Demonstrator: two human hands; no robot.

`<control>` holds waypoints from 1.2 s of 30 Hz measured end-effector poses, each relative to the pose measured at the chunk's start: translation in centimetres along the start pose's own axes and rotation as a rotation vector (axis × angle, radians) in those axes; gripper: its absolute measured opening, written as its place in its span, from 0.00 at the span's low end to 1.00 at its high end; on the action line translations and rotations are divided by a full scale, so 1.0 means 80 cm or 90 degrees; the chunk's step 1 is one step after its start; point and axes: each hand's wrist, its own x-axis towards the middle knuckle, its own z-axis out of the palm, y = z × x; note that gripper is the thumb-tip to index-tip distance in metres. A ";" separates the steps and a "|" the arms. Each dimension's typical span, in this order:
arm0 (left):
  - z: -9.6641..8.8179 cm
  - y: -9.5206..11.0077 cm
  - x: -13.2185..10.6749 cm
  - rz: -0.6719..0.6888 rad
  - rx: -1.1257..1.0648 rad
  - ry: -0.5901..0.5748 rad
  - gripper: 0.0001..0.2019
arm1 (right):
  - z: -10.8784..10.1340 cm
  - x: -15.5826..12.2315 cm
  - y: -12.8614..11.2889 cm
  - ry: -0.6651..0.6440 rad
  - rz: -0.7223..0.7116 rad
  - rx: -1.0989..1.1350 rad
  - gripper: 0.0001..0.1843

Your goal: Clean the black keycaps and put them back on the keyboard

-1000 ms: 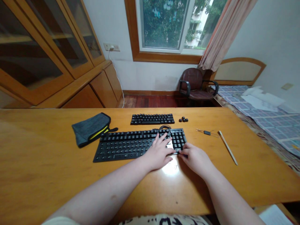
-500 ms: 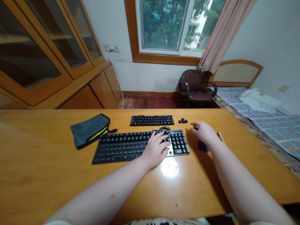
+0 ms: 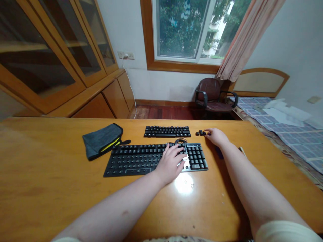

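Observation:
My left hand [image 3: 171, 163] lies with fingers spread over the right part of a black keyboard [image 3: 136, 161]. Many of its main keys show only small bare stems, while the number pad at the right end has its keycaps. My right hand [image 3: 217, 137] is at a small group of loose black keycaps [image 3: 201, 133], thumb and fingertips pinched around a small dark keycap at the group's right side. Below that hand, a purple object [image 3: 219, 153] is mostly hidden by the wrist. Behind the keyboard, removed keycaps [image 3: 167, 131] are laid out in rows.
A folded grey cloth [image 3: 102, 141] with a yellow inner side lies left of the keyboard. A thin white-tipped object [image 3: 242, 151] is beside my right forearm. The wooden table [image 3: 50, 188] carries everything; beyond it stand a brown chair [image 3: 210, 95] and a bed [image 3: 282, 121].
My right hand has moved forward and left from above the purple object to the loose keycaps. My left hand stays on the keyboard. The whole view has shifted slightly.

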 end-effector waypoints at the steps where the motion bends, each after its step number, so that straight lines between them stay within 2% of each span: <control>1: 0.000 0.000 0.000 -0.003 0.000 0.001 0.11 | -0.001 0.000 0.000 -0.001 -0.002 -0.005 0.18; 5: 0.002 -0.001 0.000 -0.009 0.000 0.009 0.13 | -0.009 -0.006 -0.002 0.009 0.004 -0.024 0.14; 8: 0.004 -0.004 -0.001 -0.013 -0.001 0.012 0.13 | -0.025 -0.032 -0.014 0.046 0.014 -0.035 0.14; 10: 0.005 -0.005 0.000 -0.017 -0.003 0.008 0.14 | -0.039 -0.066 -0.033 0.065 -0.020 -0.009 0.13; 14: 0.004 -0.005 0.001 -0.008 -0.047 -0.004 0.18 | -0.060 -0.155 -0.090 0.052 -0.180 0.150 0.11; 16: 0.003 -0.004 0.000 0.010 -0.099 0.002 0.20 | -0.061 -0.190 -0.117 0.069 -0.206 0.200 0.11; 18: 0.002 -0.002 -0.001 0.033 -0.149 0.018 0.21 | -0.053 -0.209 -0.134 0.083 -0.207 0.246 0.10; 21: 0.002 -0.002 -0.003 0.067 -0.183 0.042 0.18 | -0.034 -0.209 -0.143 0.086 -0.218 0.336 0.08; 25: 0.003 -0.005 -0.004 0.086 -0.190 0.061 0.15 | -0.013 -0.196 -0.140 0.081 -0.229 0.417 0.06; 33: 0.002 -0.011 0.001 0.045 -0.232 0.042 0.12 | -0.006 -0.192 -0.136 0.045 -0.202 0.492 0.07; 36: 0.001 -0.010 0.003 0.024 -0.261 0.066 0.10 | -0.005 -0.193 -0.136 0.041 -0.206 0.519 0.08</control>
